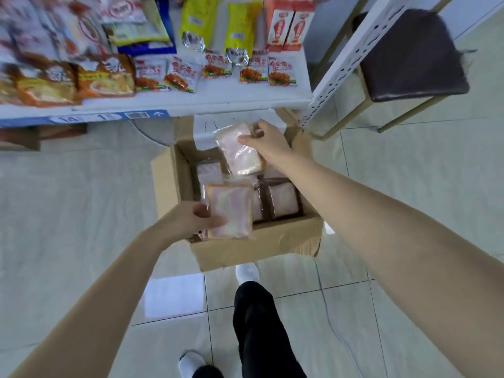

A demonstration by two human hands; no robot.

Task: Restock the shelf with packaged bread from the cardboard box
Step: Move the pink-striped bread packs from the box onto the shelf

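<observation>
fingers (215, 221) of the left hand (188, 218) curl round the left edge of the near bread packet (231, 211), thumb laid across its face, holding it flat above the near-left corner of the cardboard box (245, 248). the right hand (268, 139) pinches the top end of the far bread packet (241, 155) between thumb and bent fingers, so it hangs tilted over the far side of the box, lifted off the packets below. more wrapped bread (283, 200) lies in rows inside the open box, which stands on the tiled floor (81, 200) below the right end of the shelf (191, 102). on the shelf, red-and-white snack packs (253, 69) line the front edge, with yellow bags (240, 25) behind them. a dark-seated stool (409, 55) stands right of the shelf post. a leg in black trousers (259, 323) and a white shoe (246, 272) show just behind the box.
</observation>
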